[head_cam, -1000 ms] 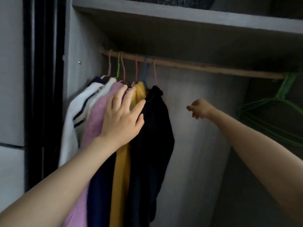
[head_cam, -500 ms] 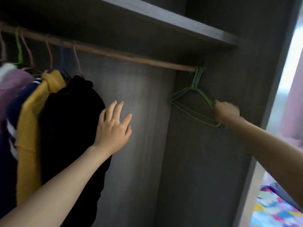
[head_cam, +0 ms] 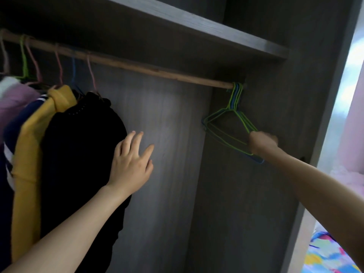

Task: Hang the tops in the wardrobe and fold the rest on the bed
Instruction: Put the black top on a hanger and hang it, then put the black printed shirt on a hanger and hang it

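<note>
Clamped on a corner of the empty hangers (head_cam: 235, 97), the right hand (head_cam: 263, 142) is likely fetching 1; next, unhook it from the rail (head_cam: 157, 70) above.

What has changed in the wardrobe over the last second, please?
The left hand has lifted off the hung tops and moved right; it is now open beside the black top. The right hand has reached across to the empty hangers at the right end of the rail and grips them. The tops hang as before.
</note>
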`<state>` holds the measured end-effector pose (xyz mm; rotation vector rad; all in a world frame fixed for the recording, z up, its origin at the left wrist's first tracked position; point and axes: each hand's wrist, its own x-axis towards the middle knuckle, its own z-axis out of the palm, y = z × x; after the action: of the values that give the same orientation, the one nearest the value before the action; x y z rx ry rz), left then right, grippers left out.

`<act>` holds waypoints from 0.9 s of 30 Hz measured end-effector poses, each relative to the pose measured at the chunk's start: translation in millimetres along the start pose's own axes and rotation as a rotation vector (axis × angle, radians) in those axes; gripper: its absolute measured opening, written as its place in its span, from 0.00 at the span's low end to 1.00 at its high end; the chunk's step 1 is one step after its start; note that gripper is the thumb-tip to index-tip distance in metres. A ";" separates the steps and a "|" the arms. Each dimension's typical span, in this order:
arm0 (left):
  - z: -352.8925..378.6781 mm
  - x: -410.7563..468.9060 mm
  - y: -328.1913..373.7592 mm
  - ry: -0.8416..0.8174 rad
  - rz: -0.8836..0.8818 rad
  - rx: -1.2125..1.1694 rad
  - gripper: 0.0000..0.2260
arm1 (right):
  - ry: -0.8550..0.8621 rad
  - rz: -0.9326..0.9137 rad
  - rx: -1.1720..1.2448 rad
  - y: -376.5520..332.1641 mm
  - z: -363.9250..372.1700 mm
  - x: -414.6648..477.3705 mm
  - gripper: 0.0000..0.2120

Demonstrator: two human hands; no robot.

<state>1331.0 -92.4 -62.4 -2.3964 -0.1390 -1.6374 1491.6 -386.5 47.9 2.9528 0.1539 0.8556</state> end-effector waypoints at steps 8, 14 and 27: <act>-6.8 -13.9 -15.5 -0.047 -0.057 0.013 0.19 | 0.214 0.041 0.355 -18.7 0.8 2.7 0.20; -0.7 -19.8 -11.7 -0.027 -0.049 -0.019 0.19 | 0.259 -0.124 0.212 -18.5 11.5 -17.3 0.18; 45.7 -49.8 55.9 -0.288 -0.319 -0.378 0.36 | 0.533 -0.649 -0.071 48.1 51.7 -116.0 0.21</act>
<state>1365.7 -132.6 -132.2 -3.0280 -0.2991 -1.5426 1425.6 -449.1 -52.9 2.2763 1.0025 1.4273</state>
